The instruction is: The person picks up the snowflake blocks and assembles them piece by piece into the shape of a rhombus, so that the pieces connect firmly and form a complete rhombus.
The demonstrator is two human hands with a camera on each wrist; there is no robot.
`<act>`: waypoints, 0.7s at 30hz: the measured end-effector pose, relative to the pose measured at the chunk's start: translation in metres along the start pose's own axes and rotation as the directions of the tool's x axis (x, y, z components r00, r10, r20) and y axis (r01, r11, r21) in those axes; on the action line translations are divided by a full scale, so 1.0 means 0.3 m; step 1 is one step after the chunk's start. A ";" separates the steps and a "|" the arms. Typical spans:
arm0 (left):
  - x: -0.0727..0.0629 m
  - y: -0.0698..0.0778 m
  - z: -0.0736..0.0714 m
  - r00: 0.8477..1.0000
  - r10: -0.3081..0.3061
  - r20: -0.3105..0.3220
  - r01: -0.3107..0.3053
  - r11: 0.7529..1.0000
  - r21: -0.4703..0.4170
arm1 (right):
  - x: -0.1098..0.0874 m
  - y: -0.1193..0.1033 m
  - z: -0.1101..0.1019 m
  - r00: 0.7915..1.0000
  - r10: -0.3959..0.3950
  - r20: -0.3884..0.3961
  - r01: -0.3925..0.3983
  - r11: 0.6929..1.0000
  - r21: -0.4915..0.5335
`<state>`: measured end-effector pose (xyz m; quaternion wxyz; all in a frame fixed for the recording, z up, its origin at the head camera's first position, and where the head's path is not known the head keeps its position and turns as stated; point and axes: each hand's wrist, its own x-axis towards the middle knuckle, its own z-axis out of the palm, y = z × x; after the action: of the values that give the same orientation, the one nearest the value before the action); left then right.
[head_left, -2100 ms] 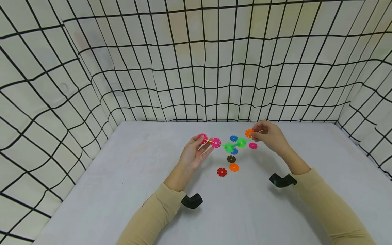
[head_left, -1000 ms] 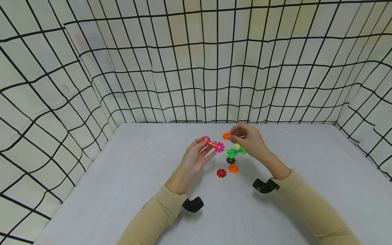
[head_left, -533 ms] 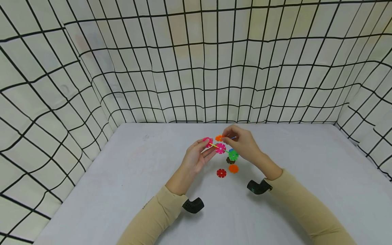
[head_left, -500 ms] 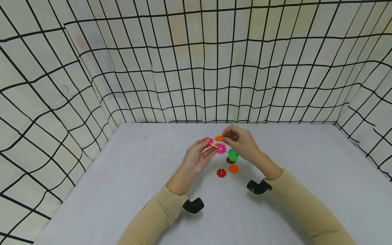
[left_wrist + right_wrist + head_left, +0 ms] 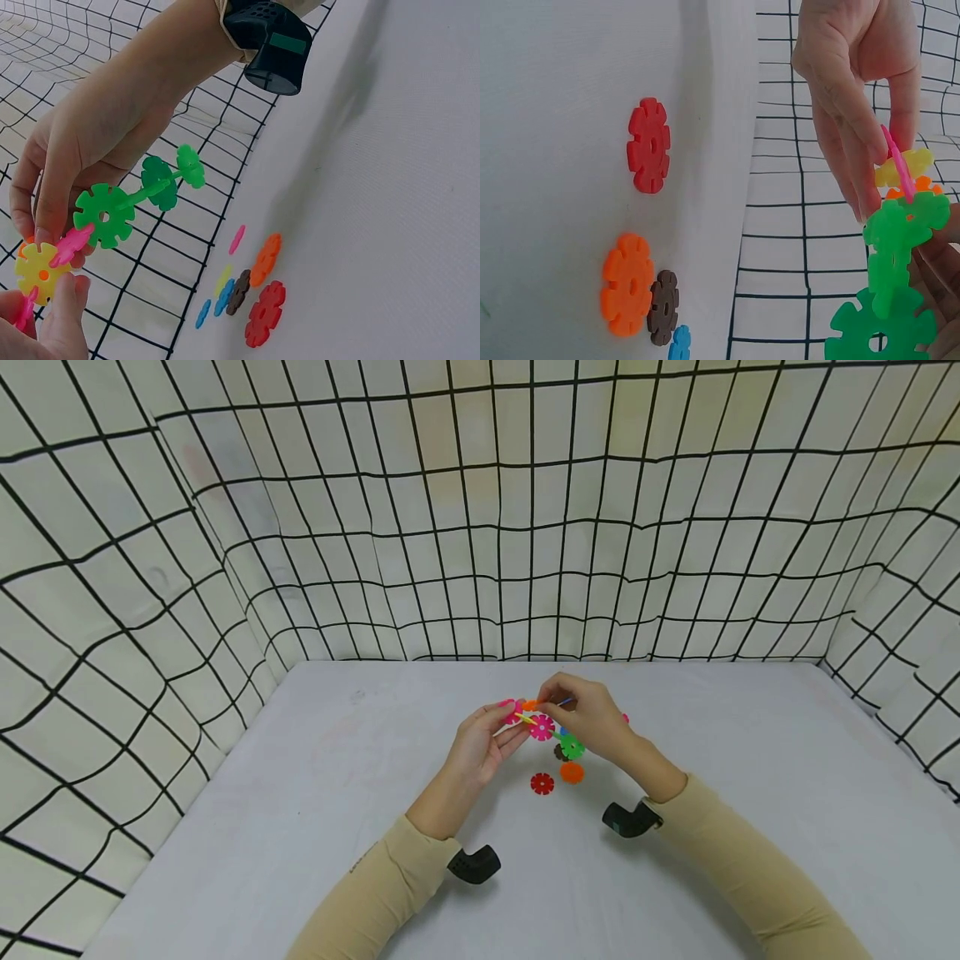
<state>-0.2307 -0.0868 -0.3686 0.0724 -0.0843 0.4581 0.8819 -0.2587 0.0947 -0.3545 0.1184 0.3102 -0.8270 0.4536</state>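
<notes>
My left hand (image 5: 476, 747) pinches the pink notched plastic disc (image 5: 28, 309) at one end of a chain of interlocking discs, held above the table. From there the chain runs through a yellow disc (image 5: 43, 274), a second pink disc (image 5: 542, 727) and several green discs (image 5: 105, 216). Between thumb and fingertips, my right hand (image 5: 592, 714) pinches an orange disc (image 5: 530, 705), right at the yellow one. In the left wrist view most of that orange disc is hidden behind the yellow disc and the fingers.
Loose discs lie on the white table (image 5: 360, 793) below the chain: red (image 5: 542, 783), orange (image 5: 572, 772), brown (image 5: 238, 292), blue (image 5: 224, 297), yellow (image 5: 223, 280) and pink (image 5: 237, 239). A black grid over white walls (image 5: 495, 527) encloses the table's back and sides.
The right hand has carried the orange disc leftward and slightly down, from beyond the chain's green end to the left hand's end. The left hand has shifted slightly right.
</notes>
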 end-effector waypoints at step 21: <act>-0.006 -0.007 0.002 1.000 -0.003 0.014 0.003 1.000 -0.009 | -0.012 0.004 0.015 0.989 -0.147 -0.032 0.145 0.988 -0.058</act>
<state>-0.2285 -0.0853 -0.3696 0.0766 -0.0790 0.4533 0.8845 -0.2562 0.0931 -0.3595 0.1749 0.3584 -0.8120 0.4262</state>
